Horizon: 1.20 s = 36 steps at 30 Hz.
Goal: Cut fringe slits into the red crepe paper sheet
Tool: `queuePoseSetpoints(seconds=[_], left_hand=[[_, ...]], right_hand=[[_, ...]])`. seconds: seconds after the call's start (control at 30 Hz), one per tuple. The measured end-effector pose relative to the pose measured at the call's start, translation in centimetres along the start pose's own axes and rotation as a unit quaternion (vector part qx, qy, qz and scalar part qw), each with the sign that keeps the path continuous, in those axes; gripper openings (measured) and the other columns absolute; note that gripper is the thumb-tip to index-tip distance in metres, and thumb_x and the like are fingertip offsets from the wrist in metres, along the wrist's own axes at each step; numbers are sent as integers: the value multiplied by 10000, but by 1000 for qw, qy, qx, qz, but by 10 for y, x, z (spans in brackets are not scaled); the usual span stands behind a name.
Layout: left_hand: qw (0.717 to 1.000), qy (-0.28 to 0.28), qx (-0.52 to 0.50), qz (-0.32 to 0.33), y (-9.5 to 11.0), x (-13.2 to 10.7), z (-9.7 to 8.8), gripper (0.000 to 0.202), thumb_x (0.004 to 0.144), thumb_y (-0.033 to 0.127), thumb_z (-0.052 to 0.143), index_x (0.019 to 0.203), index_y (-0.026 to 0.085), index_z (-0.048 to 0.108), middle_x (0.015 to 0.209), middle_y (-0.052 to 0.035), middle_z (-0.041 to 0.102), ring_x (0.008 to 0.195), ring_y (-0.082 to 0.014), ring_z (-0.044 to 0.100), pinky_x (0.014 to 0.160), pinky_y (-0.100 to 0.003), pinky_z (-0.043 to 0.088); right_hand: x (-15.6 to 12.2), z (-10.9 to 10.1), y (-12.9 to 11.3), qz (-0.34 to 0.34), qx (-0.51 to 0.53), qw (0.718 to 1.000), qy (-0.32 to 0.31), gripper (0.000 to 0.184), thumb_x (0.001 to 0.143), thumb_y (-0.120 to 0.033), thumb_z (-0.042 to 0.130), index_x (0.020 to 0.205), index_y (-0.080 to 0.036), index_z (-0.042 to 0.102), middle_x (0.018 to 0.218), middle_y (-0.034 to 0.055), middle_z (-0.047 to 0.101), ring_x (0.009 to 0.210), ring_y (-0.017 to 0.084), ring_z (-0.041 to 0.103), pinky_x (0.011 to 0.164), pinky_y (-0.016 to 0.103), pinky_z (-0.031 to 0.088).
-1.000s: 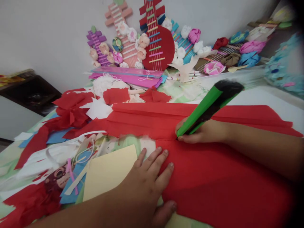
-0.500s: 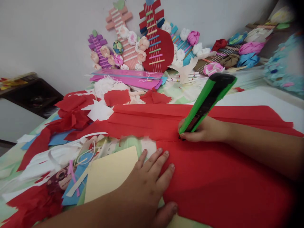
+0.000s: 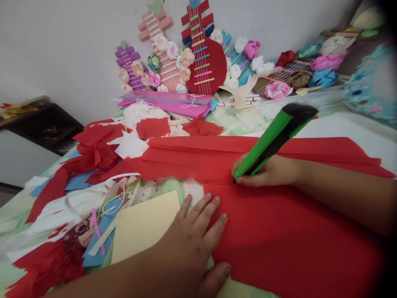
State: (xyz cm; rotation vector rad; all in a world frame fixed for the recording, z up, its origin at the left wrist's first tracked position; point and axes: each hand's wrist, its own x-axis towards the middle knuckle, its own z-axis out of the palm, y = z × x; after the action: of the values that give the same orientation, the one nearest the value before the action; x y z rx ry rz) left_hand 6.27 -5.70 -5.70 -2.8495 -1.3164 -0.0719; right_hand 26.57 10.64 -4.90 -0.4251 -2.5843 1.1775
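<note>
A green and black utility knife (image 3: pixel 273 138) is gripped in my right hand (image 3: pixel 266 169), its tip down on the red paper. The handle leans up and to the right; the blade is too small to make out. Beneath the tip, a torn-looking line runs across the red paper (image 3: pixel 279 231), with a folded red strip (image 3: pixel 192 155) beyond it. My left hand (image 3: pixel 197 231) lies flat with fingers spread, its fingertips on the paper's left edge. Beside that hand rests a cream sheet (image 3: pixel 145 223), partly under the wrist.
Red scraps (image 3: pixel 96 145), blue paper (image 3: pixel 97 248) and a white scrap (image 3: pixel 132 144) litter the left side. Across the back stand decorated instrument-shaped crafts, among them a red one (image 3: pixel 211 66). Purple sheets (image 3: pixel 173 103) and white string (image 3: pixel 139 112) lie before them.
The knife's handle has tilted further right and lower, and its tip has shifted very slightly left along the line. My left hand has stayed in place.
</note>
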Motion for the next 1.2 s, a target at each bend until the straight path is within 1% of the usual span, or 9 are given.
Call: queuePoseSetpoints(seconds=[0.07, 0.13, 0.37, 0.57, 0.7, 0.8, 1.0, 1.07, 1.2], left_hand=[[1000, -5, 4, 4, 0, 1, -3, 600, 742, 431, 515, 1227, 86, 440, 1283, -250, 393, 1191, -386, 344, 910, -605, 276], [1000, -5, 8, 5, 1, 1, -5, 593, 739, 429, 519, 1215, 82, 455, 1271, -255, 405, 1177, -395, 360, 893, -610, 292], [1000, -12, 0, -1, 1, 1, -5, 598, 750, 434, 509, 1234, 91, 435, 1287, -246, 390, 1189, -384, 348, 903, -602, 292], [1000, -30, -3, -9, 2, 4, -7, 596, 747, 432, 507, 1233, 93, 442, 1291, -252, 381, 1187, -390, 349, 895, -613, 296], [999, -39, -9, -15, 2, 4, -7, 600, 747, 432, 510, 1242, 101, 435, 1298, -243, 378, 1198, -384, 336, 911, -616, 272], [999, -49, -4, -16, 2, 5, -8, 602, 749, 438, 507, 1243, 103, 435, 1288, -248, 389, 1195, -385, 341, 897, -619, 287], [999, -39, 10, 5, 1, 4, -7, 592, 753, 437, 502, 1225, 82, 454, 1269, -268, 401, 1184, -401, 350, 870, -630, 304], [999, -29, 9, 9, 0, 4, -6, 590, 750, 428, 508, 1223, 81, 453, 1262, -267, 410, 1176, -401, 362, 873, -629, 301], [1000, -27, 3, 7, 0, 4, -5, 601, 746, 440, 511, 1225, 82, 449, 1268, -265, 404, 1172, -403, 366, 875, -627, 302]], right_hand=[[0, -1, 1, 20, 33, 998, 47, 199, 769, -306, 487, 697, -124, 520, 667, 27, 542, 635, 98, 509, 609, 221, 438], [-1, -1, 1, 35, 51, 996, 70, 198, 751, -308, 503, 696, -120, 529, 655, 28, 547, 623, 100, 509, 588, 223, 434], [0, 2, 4, 20, 6, 1000, 15, 209, 765, -296, 473, 624, -141, 465, 600, -8, 445, 575, 85, 432, 553, 224, 385], [-1, -2, 0, 3, -54, 998, -36, 208, 798, -300, 436, 680, -135, 484, 686, 27, 505, 661, 109, 478, 655, 249, 412], [-2, -4, -2, -6, -71, 996, -53, 201, 803, -291, 438, 707, -128, 505, 719, 37, 529, 683, 112, 496, 675, 247, 419], [-3, -3, -1, -3, -46, 998, -50, 206, 799, -295, 443, 699, -126, 504, 700, 30, 519, 668, 108, 495, 664, 244, 423], [-3, -4, 1, 61, 43, 997, 32, 208, 752, -321, 496, 714, -119, 526, 692, 39, 557, 670, 115, 520, 646, 237, 433], [-3, -4, 1, 71, 49, 996, 34, 201, 743, -318, 503, 711, -121, 529, 689, 35, 559, 670, 116, 520, 646, 237, 431], [-3, -3, 3, 52, 27, 998, 8, 202, 749, -318, 492, 672, -132, 503, 649, 10, 501, 628, 101, 476, 613, 236, 412]])
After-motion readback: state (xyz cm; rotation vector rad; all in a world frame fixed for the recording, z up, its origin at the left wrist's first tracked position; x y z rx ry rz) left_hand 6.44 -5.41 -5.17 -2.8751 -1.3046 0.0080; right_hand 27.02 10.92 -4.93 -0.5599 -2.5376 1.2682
